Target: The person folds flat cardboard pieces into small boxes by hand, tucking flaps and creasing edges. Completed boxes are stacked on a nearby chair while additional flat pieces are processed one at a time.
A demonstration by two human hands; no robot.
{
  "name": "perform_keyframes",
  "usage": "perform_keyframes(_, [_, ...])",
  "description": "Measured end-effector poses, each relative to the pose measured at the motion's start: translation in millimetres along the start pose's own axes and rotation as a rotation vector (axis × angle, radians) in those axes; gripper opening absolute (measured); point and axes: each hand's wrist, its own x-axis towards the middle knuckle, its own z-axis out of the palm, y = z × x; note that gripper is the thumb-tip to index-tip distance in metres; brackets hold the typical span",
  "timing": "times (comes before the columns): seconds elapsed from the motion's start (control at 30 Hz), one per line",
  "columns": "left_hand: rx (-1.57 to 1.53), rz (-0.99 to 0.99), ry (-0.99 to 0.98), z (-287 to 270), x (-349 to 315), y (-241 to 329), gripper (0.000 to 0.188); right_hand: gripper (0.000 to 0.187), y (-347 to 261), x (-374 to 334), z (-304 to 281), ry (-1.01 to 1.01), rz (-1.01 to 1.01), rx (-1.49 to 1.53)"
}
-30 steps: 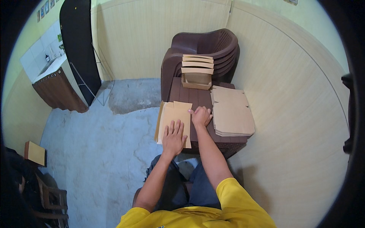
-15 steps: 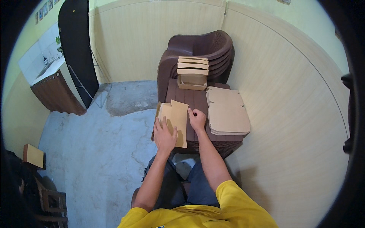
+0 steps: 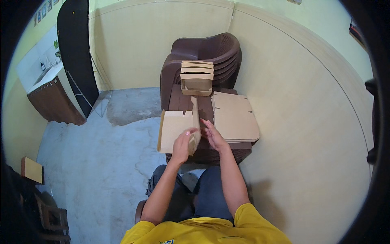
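Observation:
A partly folded brown cardboard box blank [image 3: 172, 132] lies on the brown plastic surface, its near edge slightly over the front. Its right-hand panel stands up along a crease, and its left edge is folded up. My left hand [image 3: 183, 146] is curled at that raised panel from the inner side, fingers bent together on the board and a little blurred. On the panel's outer side is my right hand [image 3: 214, 137], fingers stretched out and thumb apart, holding nothing. Whether it touches the panel is hard to see.
To the right lies a stack of flat cardboard blanks [image 3: 235, 118]. Several formed boxes [image 3: 196, 85] are nested at the back, before stacked brown plastic chairs [image 3: 227, 49]. A wood-panelled wall [image 3: 300, 122] closes the right side. A black folded board [image 3: 75, 57] leans near the sink cabinet [image 3: 57, 101].
The blank's right-hand panel, which lay folded over, now stands up. My left hand has gone from flat to curled at the panel; my right hand has opened from a fist. The view shifted slightly.

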Motion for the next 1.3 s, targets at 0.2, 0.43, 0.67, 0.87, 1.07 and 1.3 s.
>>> perform_keyframes(0.2, [0.611, 0.073, -0.120, 14, -22, -18, 0.032, 0.066, -17, -18, -16, 0.135, 0.072, -0.165])
perform_keyframes(0.43, [0.628, 0.193, 0.514, -16, -52, -26, 0.034, 0.081, -19, -31, -27, 0.468, -0.219, -0.750])
perform_keyframes(0.67, [0.478, -0.223, 0.963, -27, -56, -58, 0.070, 0.077, -2, -57, 30, 0.399, -0.226, -1.044])
perform_keyframes(0.87, [0.624, -0.275, 0.640, -104, -7, -75, 0.073, 0.060, -39, -70, 62, -0.030, 0.324, -1.143])
perform_keyframes(1.07, [0.243, -0.312, 0.524, -132, 34, -81, 0.065, 0.048, -45, -2, 39, 0.291, -0.199, -1.259])
perform_keyframes(1.3, [0.148, -0.281, 0.266, -135, 56, -87, 0.054, 0.079, -3, 67, 18, 0.477, -0.264, -1.186])
